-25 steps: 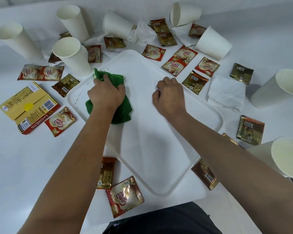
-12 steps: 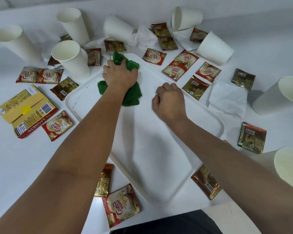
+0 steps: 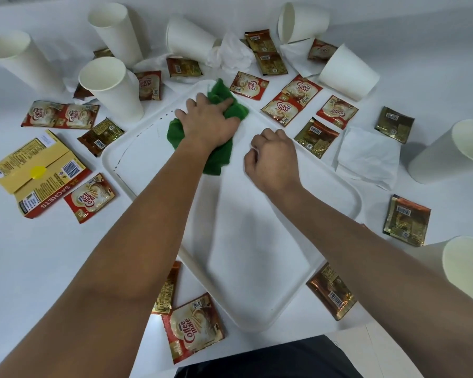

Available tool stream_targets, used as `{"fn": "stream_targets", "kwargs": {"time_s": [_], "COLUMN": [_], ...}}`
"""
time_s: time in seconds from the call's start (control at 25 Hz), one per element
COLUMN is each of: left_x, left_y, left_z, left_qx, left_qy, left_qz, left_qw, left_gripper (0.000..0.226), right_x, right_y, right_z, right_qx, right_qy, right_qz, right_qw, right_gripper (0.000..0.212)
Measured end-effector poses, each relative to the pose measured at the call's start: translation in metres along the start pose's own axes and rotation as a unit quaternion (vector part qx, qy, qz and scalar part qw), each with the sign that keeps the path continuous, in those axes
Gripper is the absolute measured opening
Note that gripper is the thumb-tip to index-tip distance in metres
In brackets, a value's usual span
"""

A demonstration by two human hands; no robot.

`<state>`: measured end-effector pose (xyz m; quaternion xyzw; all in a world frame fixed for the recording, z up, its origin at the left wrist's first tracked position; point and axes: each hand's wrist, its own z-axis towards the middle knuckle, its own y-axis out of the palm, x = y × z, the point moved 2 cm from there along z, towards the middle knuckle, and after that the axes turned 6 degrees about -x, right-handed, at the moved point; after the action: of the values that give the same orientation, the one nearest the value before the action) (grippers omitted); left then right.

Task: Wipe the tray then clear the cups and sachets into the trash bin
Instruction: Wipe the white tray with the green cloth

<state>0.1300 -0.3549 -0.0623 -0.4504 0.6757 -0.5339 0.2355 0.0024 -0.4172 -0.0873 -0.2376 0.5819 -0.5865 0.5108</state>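
Note:
A white rectangular tray (image 3: pixel 257 255) lies in the middle of the table. My left hand (image 3: pixel 210 121) presses a crumpled green cloth (image 3: pixel 219 156) onto the tray's far corner. My right hand (image 3: pixel 273 156) rests on the tray as a closed fist, holding nothing. Dark specks line the tray's left rim (image 3: pixel 120 162). White paper cups stand or lie around the tray, such as one upright (image 3: pixel 109 85) at the left and one on its side (image 3: pixel 347 72) at the right. Coffee Mate sachets (image 3: pixel 194 326) and gold sachets (image 3: pixel 406 219) are scattered all around.
A flattened yellow and red sachet box (image 3: pixel 38 170) lies at the left. White tissues (image 3: pixel 369 156) lie at the right and a crumpled one (image 3: pixel 232 53) at the back. More cups (image 3: pixel 453 151) stand at the right edge. No trash bin is in view.
My left hand has swept the green cloth from the tray's left side up and right to its far corner. My right fist has stayed on the tray.

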Motion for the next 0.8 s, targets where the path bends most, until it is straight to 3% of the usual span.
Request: {"fn": "stream_targets", "kwargs": {"time_s": [0.24,0.48,0.8], "left_x": [0.014,-0.005,-0.035], "left_y": [0.023,-0.001,-0.001], "left_z": [-0.024,0.012,-0.003], "left_qx": [0.033,-0.002,0.041], "left_qy": [0.063,-0.003,-0.093], "left_qz": [0.016,0.058,0.040], "left_qw": [0.997,0.998,0.994], "left_gripper": [0.049,0.063,0.065], "right_x": [0.000,0.001,0.003], "right_y": [-0.001,-0.001,-0.002], "right_z": [0.001,0.002,0.001], "right_qx": [-0.003,-0.015,-0.025], "right_qy": [0.000,-0.008,-0.004], "right_qz": [0.012,-0.009,-0.014], "right_qw": [1.000,1.000,1.000], "right_gripper": [0.024,0.027,0.029]}}
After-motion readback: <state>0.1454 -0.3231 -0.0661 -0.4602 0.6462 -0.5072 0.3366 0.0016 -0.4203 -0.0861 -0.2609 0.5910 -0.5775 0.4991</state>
